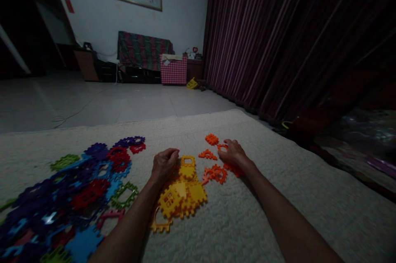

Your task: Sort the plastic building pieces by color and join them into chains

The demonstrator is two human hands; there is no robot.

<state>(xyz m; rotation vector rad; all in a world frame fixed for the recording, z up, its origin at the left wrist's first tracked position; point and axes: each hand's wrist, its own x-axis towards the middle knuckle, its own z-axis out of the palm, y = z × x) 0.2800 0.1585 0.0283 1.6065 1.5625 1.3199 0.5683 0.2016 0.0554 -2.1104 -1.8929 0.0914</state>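
My left hand (165, 165) is closed with its fingers curled in, just left of the yellow pieces; whatever it may hold is hidden. Several yellow toothed plastic pieces (182, 193) lie heaped between my forearms. At the right, my right hand (231, 152) has its thumb and fingers on an orange square frame piece (222, 147). Around that hand are other orange pieces: a toothed piece (212, 139) behind, a triangular one (208, 155) to the left, and a small overlapping group (218, 173) in front. Part of the orange group lies under my right wrist.
A large mixed heap of purple, blue, red and green pieces (89, 193) covers the left of the cream quilted mat (247, 221). Beyond the mat are tiled floor (139, 102), a low cabinet and a checked cloth (173, 70). Dark curtains (253, 36) hang at the right.
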